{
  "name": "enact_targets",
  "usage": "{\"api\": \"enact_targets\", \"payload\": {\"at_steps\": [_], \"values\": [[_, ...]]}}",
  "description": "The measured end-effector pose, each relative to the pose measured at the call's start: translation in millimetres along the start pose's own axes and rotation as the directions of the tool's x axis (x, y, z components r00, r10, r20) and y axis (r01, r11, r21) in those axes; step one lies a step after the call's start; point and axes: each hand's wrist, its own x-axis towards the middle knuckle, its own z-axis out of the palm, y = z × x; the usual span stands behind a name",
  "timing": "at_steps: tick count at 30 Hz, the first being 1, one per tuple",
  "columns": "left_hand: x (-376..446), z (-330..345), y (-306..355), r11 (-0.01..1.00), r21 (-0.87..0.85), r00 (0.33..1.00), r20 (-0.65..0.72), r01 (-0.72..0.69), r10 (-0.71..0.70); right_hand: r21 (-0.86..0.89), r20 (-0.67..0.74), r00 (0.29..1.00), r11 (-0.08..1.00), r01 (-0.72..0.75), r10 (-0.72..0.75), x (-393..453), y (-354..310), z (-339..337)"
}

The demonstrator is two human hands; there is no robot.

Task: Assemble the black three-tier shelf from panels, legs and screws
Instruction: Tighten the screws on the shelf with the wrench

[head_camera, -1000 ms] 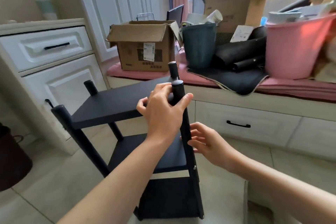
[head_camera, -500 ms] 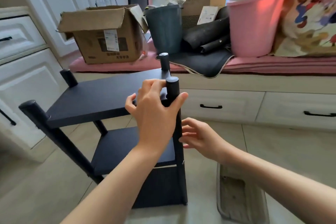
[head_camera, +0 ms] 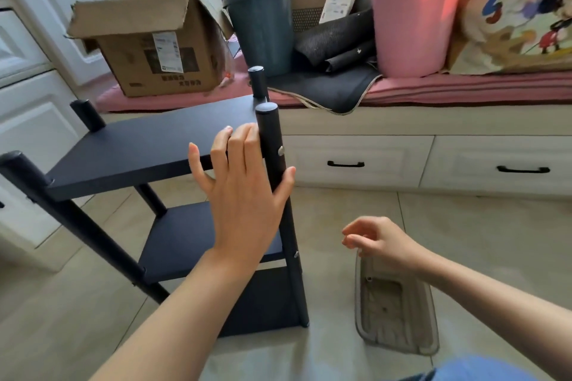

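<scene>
Two hands are in view, and only one is on the work. The left hand (head_camera: pixel 244 192) is spread flat, fingers extended and close together, with the thumb hooked round the near right leg (head_camera: pixel 280 195) and the fingertips lying at the corner of the top panel (head_camera: pixel 148 142). It steadies rather than grips. Just beyond its fingertips a silver screw head (head_camera: pixel 281 151) shows in the leg at the top tier; a second screw (head_camera: pixel 296 254) sits lower, below the wrist, at the middle panel (head_camera: pixel 185 238).

The right hand (head_camera: pixel 376 241) hangs well apart from the leg, to the right and lower, fingers loosely curled toward the thumb — whether it pinches anything I cannot tell. Directly under it lies a shallow clear tray (head_camera: pixel 399 312) on the floor, with small bits in it too blurred to name.

The black shelf (head_camera: pixel 173 195) stands on the floor in front of the left hand, all three tiers and four legs in place, so the assembly looks nearly finished — likely a last check or tightening of the screws. The next move probably calls for a tool or screw from the tray, while the left hand braces the frame.

The shelf's long axis runs vertically, its legs pointing up, and its panels stretch away leftward from the left hand.
</scene>
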Motion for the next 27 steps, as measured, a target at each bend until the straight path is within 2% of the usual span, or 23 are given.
{"api": "enact_targets", "payload": {"at_steps": [2, 4, 6, 9, 12, 18, 24, 27], "values": [[-1, 3, 0, 1.000, 0.013, 1.000, -0.020, 0.006, -0.006, -0.166, -0.042, 0.992, 0.978, -0.123, 0.118, 1, 36, 2], [-1, 4, 0, 1.000, 0.027, 0.999, -0.036, 0.007, -0.006, -0.324, -0.081, 0.959, 0.903, -0.283, 0.271, 2, 71, 10], [-1, 6, 0, 0.999, 0.032, 0.999, -0.053, 0.003, -0.002, -0.378, -0.062, 0.907, 0.831, -0.407, 0.416, 4, 100, 25], [-1, 8, 0, 0.999, 0.047, 0.997, -0.079, 0.003, 0.001, -0.427, 0.016, 0.841, 0.764, -0.483, 0.541, 7, 119, 49], [0, 10, 0, 0.998, 0.061, 0.995, -0.101, 0.010, -0.004, -0.374, 0.064, 0.820, 0.776, -0.508, 0.568, 11, 128, 71], [-1, 13, -1, 0.995, 0.100, 0.994, -0.106, -0.001, 0.012, -0.200, 0.069, 0.798, 0.792, -0.577, 0.599, 21, 139, 105], [-1, 12, -1, 0.996, 0.086, 0.994, -0.108, -0.005, 0.014, -0.184, 0.197, 0.852, 0.872, -0.454, 0.485, 35, 146, 121], [-1, 11, -2, 0.996, 0.083, 0.994, -0.108, -0.011, 0.020, -0.274, 0.230, 0.849, 0.869, -0.413, 0.476, 38, 154, 123]]}}
